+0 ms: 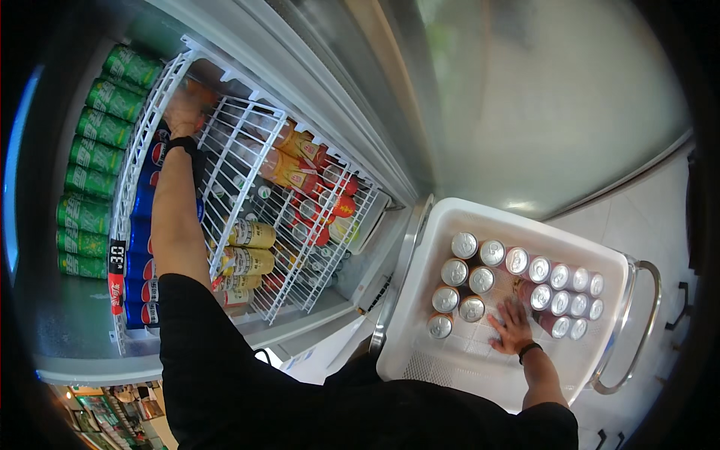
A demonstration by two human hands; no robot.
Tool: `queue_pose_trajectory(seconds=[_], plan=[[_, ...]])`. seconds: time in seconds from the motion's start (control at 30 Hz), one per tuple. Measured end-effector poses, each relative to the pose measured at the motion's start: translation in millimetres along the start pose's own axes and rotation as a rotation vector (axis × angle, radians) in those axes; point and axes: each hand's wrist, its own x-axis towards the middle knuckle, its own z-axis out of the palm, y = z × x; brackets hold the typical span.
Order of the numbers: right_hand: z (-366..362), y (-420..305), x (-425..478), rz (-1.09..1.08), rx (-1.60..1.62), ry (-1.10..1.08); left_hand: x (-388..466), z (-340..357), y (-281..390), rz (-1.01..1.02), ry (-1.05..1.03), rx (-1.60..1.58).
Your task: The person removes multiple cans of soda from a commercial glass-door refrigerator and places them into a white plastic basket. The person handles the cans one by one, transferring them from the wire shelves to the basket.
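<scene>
My left hand (184,115) reaches far into an upright drinks cooler, above a white wire shelf (239,152); it is blurred, with something orange-red beside the fingers, and its grip is unclear. Blue Pepsi cans (140,242) stand in a row along my left forearm. My right hand (513,329) is spread, fingers apart, inside a white plastic basket (394,337), close to dark reddish drink cans (526,292). Several cans with silver lids stand upright in the basket, among them a group (464,245) on its left side.
Green cans (98,174) line the shelf at far left. Lower wire shelves hold yellow cans (250,261), orange-labelled bottles (292,169) and red cans (343,206). The open glass door (551,112) stands beyond the basket. A metal handle (647,332) rises at the basket's right.
</scene>
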Motion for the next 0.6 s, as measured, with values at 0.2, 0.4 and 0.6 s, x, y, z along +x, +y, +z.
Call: queue_pose_trajectory(seconds=[0.2, 0.4, 0.6], plan=[[3.0, 1.2, -2.7, -0.028, 0.005, 0.058, -26.9, -27.9, 20.1, 0.038, -0.179, -0.033], [2.7, 5.5, -1.3, -0.032, 0.011, 0.027, -49.3, -51.1, 18.6, 0.343, -0.078, -0.047], [11.8, 15.1, -3.7, -0.094, 0.022, 0.14, -99.8, -151.9, 60.3, 0.59, -0.135, -0.167]])
